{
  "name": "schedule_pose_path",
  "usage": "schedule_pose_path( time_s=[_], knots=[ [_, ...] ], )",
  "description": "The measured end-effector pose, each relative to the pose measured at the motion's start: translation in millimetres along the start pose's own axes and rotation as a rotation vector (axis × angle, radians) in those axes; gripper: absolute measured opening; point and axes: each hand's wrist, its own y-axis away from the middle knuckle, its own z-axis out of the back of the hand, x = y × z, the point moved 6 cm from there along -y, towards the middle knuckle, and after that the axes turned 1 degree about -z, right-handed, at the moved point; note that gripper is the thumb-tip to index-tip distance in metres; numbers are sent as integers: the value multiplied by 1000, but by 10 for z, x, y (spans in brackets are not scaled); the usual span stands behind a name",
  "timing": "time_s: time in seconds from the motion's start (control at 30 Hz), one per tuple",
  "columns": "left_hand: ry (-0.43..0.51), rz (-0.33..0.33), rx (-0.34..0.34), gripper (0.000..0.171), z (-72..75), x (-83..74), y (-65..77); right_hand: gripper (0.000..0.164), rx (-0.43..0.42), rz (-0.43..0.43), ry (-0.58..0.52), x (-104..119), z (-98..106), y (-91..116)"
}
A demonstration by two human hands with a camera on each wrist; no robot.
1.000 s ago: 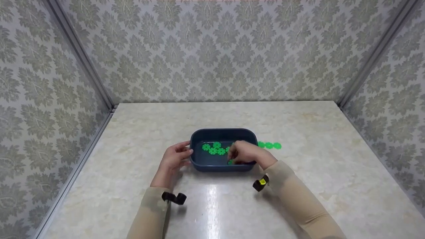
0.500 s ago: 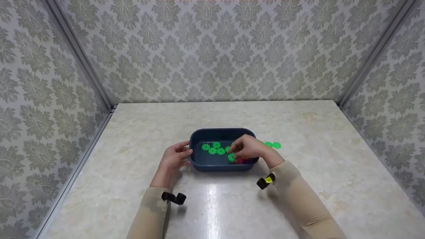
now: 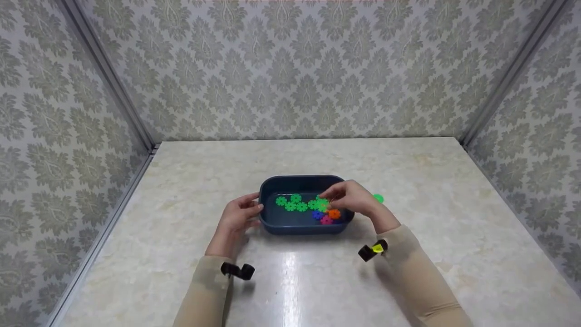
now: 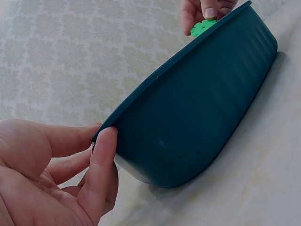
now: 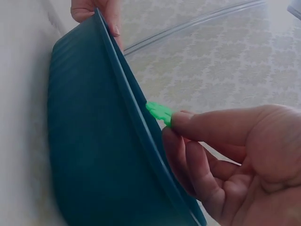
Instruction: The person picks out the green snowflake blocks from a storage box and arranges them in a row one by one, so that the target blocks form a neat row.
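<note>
The left hand (image 3: 236, 214) grips the left end of a dark blue plastic tub (image 3: 306, 230), thumb and finger pinching its rim in the left wrist view. Over the tub's right half, the right hand (image 3: 357, 199) pinches a green flower-shaped snowflake disc (image 5: 159, 113) between thumb and fingers. Inside the tub lie several green discs (image 3: 290, 206). A blue disc (image 3: 317, 215), an orange disc (image 3: 334, 214) and a pink disc (image 3: 326, 220) lie at its right end, below the held disc.
Another green disc (image 3: 378, 198) lies on the marbled table (image 3: 290, 156) right of the tub, partly behind the right hand. Patterned walls (image 3: 290, 68) enclose the table at the back and both sides. Each wrist carries a small black camera mount (image 3: 238, 271).
The right hand has risen from the tub floor and moved right, now with a green disc in its fingers. Blue, orange and pink discs have come into sight. The left hand stays put.
</note>
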Motion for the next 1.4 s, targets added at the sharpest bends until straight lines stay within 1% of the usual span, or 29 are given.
schedule_pose_path(
  time_s=[0.17, 0.37, 0.53, 0.73, 0.87, 1.1, 1.33, 1.4],
  knots=[
    [-6, 8, -2, 50, 1, -7, 12, 38, -56, -47, -92, -72, 84, 60],
    [0, 11, -3, 49, 4, -2, 10, 40, -121, -78, -142, -130, 223, 142],
    [7, 26, -13, 50, 3, -8, 2, 41, -170, -100, -186, -199, 351, 197],
    [-11, 40, -19, 50, 13, -3, -11, 42, -195, -127, -251, -317, 494, 254],
    [-19, 45, -23, 49, 16, -1, -14, 45, -221, -133, -275, -399, 602, 295],
    [-15, 40, -23, 48, 12, 1, -12, 49, -270, -159, -372, -554, 786, 374],
    [-6, 3, -3, 50, 15, 0, 4, 52, -308, -188, -406, -710, 944, 462],
    [-5, 6, -9, 49, 16, -3, 4, 53, -318, -200, -413, -761, 988, 489]
  ],
)
